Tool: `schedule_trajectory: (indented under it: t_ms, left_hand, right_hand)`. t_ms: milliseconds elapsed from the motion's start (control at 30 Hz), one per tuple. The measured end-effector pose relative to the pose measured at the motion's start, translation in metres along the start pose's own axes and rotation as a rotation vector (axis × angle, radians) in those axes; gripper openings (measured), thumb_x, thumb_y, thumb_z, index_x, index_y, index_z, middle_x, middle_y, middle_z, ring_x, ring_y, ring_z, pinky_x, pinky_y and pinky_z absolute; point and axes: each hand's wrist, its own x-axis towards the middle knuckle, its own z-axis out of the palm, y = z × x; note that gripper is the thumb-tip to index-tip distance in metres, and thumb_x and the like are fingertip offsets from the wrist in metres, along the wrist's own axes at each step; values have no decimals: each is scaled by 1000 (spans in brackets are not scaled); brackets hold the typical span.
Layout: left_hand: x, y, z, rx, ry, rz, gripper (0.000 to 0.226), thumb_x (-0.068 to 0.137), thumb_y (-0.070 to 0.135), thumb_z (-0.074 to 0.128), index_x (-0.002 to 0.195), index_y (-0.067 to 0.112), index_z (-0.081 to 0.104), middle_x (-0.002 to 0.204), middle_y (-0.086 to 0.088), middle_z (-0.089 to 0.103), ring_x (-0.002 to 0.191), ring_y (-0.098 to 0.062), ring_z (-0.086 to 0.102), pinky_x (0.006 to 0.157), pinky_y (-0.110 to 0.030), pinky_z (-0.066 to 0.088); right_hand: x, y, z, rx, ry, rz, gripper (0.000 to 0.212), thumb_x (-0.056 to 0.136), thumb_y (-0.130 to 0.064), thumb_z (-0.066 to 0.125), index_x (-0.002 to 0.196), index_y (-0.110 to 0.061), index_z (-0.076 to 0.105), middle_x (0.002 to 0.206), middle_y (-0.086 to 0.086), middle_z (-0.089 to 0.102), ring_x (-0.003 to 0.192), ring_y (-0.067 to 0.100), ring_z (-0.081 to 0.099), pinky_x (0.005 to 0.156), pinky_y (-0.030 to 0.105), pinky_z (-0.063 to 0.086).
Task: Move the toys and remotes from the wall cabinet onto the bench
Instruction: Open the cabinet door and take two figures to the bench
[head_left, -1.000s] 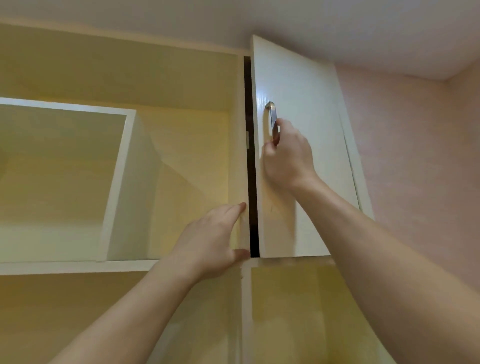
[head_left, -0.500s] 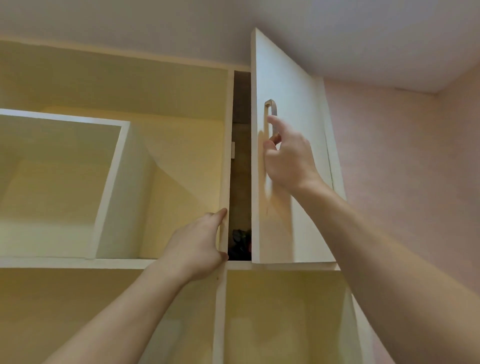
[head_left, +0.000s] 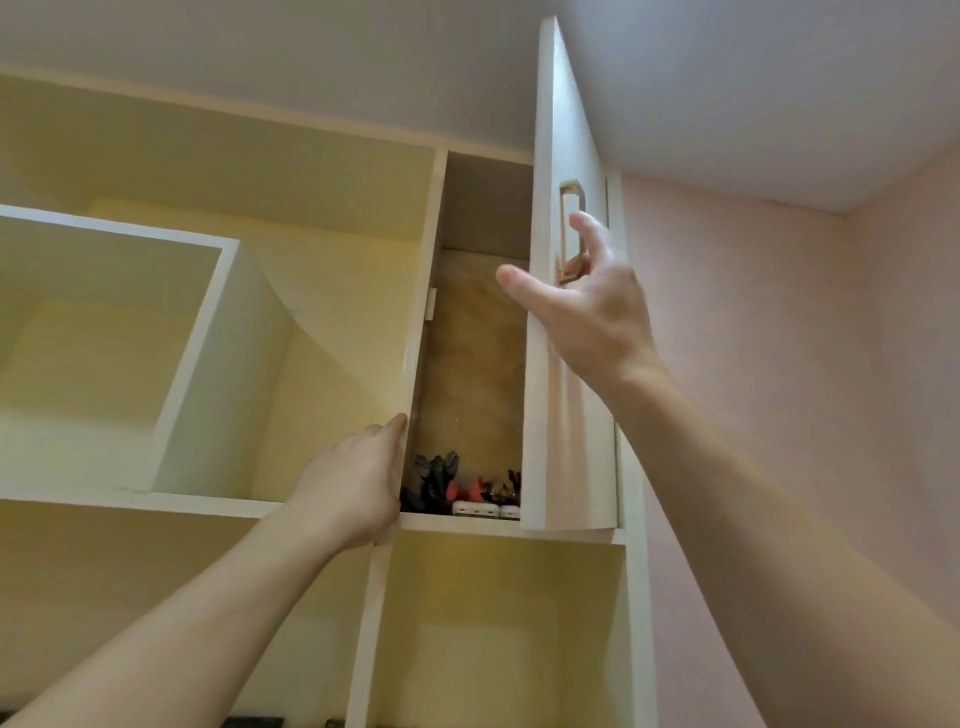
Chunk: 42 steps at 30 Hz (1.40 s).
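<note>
Swinging wider, the cabinet door (head_left: 566, 415) now bares toys (head_left: 436, 480) and remotes (head_left: 483, 510) at the front edge of the shelf (head_left: 457, 524); your right hand (head_left: 587, 306) splays at the handle (head_left: 570, 234), your left hand (head_left: 353, 483) grips the partition (head_left: 418, 338). Released, the door could swing back on you.

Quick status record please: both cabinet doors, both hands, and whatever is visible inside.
left door: partly open, its lower edge gripped by the left hand
right door: swung out toward the camera
right hand: at the handle, thumb spread wide; whether the fingers grip it is unclear
contents: dark toys on the shelf, white remotes at the front right
carried: neither hand holds a toy or remote
bench: not in view
</note>
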Motion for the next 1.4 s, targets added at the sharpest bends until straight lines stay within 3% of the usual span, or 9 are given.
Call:
schedule_trajectory:
  t_ms: [100, 300, 433, 567, 700, 833, 1000, 1167, 1400]
  left_hand:
    - [-2, 7, 0, 19, -7, -21, 78, 76, 7, 52, 146, 27, 23, 131, 1, 52, 116, -25, 54, 83, -41, 52]
    - [-5, 19, 1, 89, 48, -57, 76, 75, 1, 48, 145, 20, 26, 126, -3, 55, 113, -27, 53, 82, -35, 48]
    - [-4, 26, 5, 131, 67, -78, 74, 77, 2, 50, 145, 18, 25, 121, -3, 55, 111, -26, 51, 79, -31, 37]
    - [-1, 30, 14, 161, 65, -113, 75, 79, 7, 52, 147, 13, 21, 131, -5, 51, 120, -27, 46, 95, -35, 39]
    - [0, 31, 15, 139, 79, -142, 59, 77, 8, 50, 132, 18, 31, 123, -4, 55, 112, -28, 48, 82, -34, 39]
    - [1, 27, 17, 57, 38, -183, 78, 75, 7, 49, 145, 22, 20, 130, -1, 53, 116, -28, 45, 86, -36, 45]
    - [2, 19, 22, 33, 30, -181, 95, 74, 10, 59, 153, 29, 8, 131, 3, 54, 117, -25, 46, 75, -34, 46]
    - [-3, 15, 19, -42, 12, -185, 105, 74, 19, 71, 154, 35, 5, 138, 4, 51, 125, -23, 44, 82, -37, 50]
    - [-8, 11, 17, -180, 6, -198, 108, 69, 21, 75, 152, 44, 9, 118, -4, 63, 95, -25, 58, 74, -39, 54]
  right_hand:
    - [-1, 3, -21, 21, -11, 9, 89, 73, -41, 77, 148, -25, 31, 111, -6, 48, 89, 0, 50, 73, 9, 38]
    - [-4, 7, -58, 46, 12, 85, 73, 77, -31, 75, 141, -27, 42, 83, -13, 49, 70, 1, 53, 75, 28, 55]
    - [-3, 13, -79, 22, -4, 106, 66, 74, -39, 74, 134, -28, 49, 102, -5, 60, 89, 9, 62, 81, 36, 58]
    - [-4, 18, -95, -60, -23, 77, 66, 74, -38, 72, 134, -26, 50, 103, -7, 66, 88, 10, 65, 80, 32, 57]
    - [-8, 18, -105, -135, -57, 50, 62, 73, -34, 68, 133, -28, 52, 96, -9, 69, 85, 10, 65, 79, 32, 56]
    - [-11, 25, -117, -109, -33, 71, 57, 73, -33, 67, 128, -29, 56, 93, -13, 70, 84, 6, 67, 79, 34, 57]
    - [-16, 30, -134, -116, -6, 69, 48, 78, -29, 72, 123, -33, 57, 93, -24, 65, 87, 1, 65, 82, 29, 57]
    - [-23, 36, -148, -145, 29, 55, 47, 82, -28, 72, 125, -35, 56, 88, -36, 56, 88, 0, 63, 81, 26, 55]
    - [-28, 42, -151, -174, 57, 63, 54, 81, -32, 71, 132, -29, 54, 107, -22, 60, 94, 3, 62, 84, 26, 54]
